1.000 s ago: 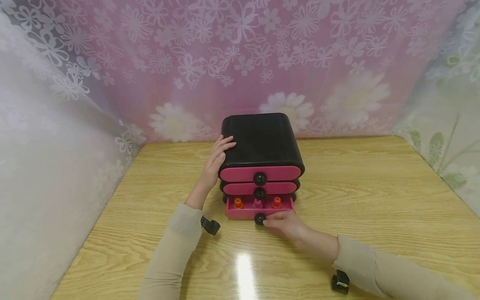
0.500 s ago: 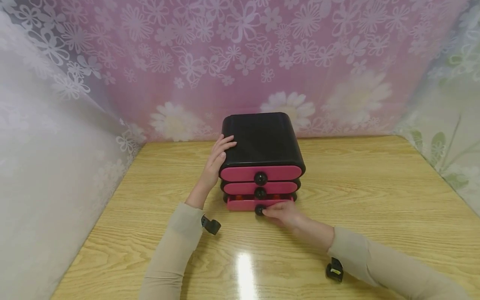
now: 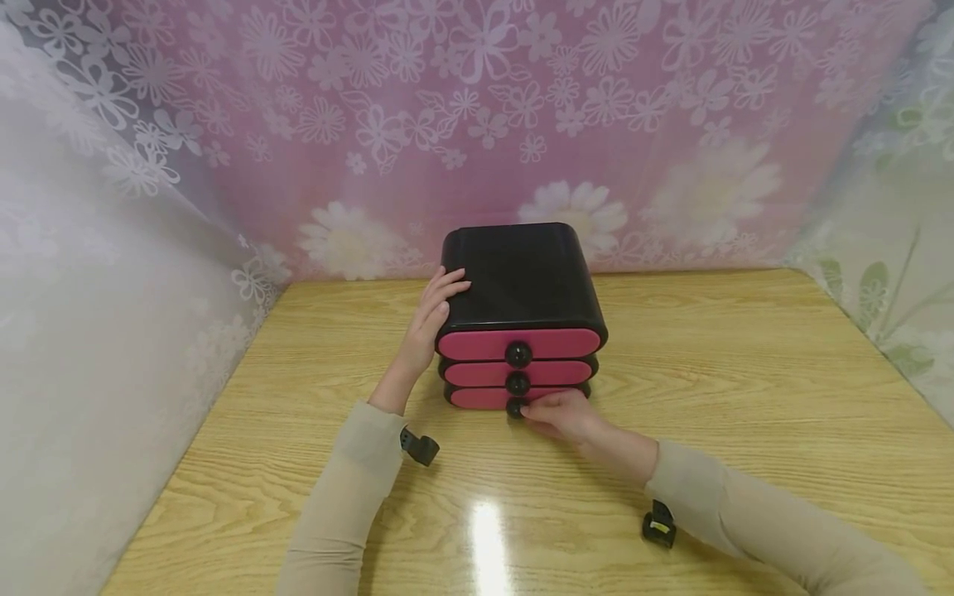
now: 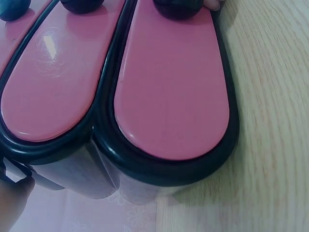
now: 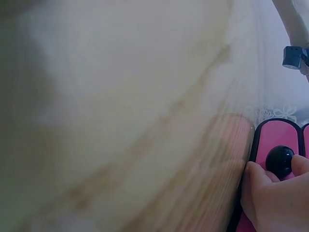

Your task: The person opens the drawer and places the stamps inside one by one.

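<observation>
A black drawer cabinet (image 3: 514,273) with three stacked pink-fronted drawers stands on the table. My left hand (image 3: 431,319) rests against its left side, fingertips lying over the top edge, fingers straight. At the lowest drawer (image 3: 477,399), my right hand (image 3: 572,418) pinches the round black knob (image 3: 515,407) between thumb and finger. That drawer is flush with the frame, so its inside is hidden. The same knob (image 5: 279,161) and right hand (image 5: 280,193) show at the lower right of the right wrist view. The left wrist view shows the lowest drawer front (image 4: 174,92) close up.
The cabinet stands on a wood-grain table (image 3: 730,389) towards its back edge. A pink flowered cloth (image 3: 477,124) hangs behind, and pale cloth (image 3: 97,314) hangs at the left side. The middle drawer (image 3: 477,374) and top drawer (image 3: 477,344) are closed too.
My right hand has pushed the lowest drawer in until it closed, hiding the orange, pink and red small pieces inside. My left hand has stayed on the cabinet's side.
</observation>
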`<state>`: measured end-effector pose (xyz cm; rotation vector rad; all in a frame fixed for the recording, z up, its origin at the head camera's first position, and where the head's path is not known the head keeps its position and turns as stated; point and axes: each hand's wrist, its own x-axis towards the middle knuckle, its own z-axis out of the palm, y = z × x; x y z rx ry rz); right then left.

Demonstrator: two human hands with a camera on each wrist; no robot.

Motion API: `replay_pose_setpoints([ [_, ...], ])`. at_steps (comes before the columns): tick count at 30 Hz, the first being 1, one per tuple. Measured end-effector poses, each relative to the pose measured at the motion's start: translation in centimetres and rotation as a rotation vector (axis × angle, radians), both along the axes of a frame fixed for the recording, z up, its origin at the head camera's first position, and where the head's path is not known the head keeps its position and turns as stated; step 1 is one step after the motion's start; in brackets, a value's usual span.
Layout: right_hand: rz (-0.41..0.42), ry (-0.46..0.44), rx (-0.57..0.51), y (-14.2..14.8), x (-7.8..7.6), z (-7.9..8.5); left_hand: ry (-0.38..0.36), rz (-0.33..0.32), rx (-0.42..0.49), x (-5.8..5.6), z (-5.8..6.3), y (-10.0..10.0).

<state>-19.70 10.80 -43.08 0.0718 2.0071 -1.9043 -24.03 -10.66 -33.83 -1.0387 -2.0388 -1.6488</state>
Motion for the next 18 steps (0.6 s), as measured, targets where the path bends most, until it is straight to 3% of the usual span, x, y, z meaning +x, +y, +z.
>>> replay_pose_setpoints([
  [5, -0.012, -0.001, 0.005, 0.0, -0.2, 0.0, -0.002, -0.005, 0.005, -0.4, -0.4, -0.1],
  [9, 0.116, 0.056, 0.108, 0.8, -0.4, 0.6, 0.014, -0.021, 0.011, -2.0, -1.8, -0.4],
  [14, 0.373, 0.350, 0.380, 3.4, 0.3, 2.1, 0.031, -0.030, -0.022, -3.1, -3.1, -1.0],
  [18, 0.378, 0.567, 0.510, 4.7, 1.7, 3.6, 0.062, 0.023, -0.016, -1.6, -2.0, -1.4],
])
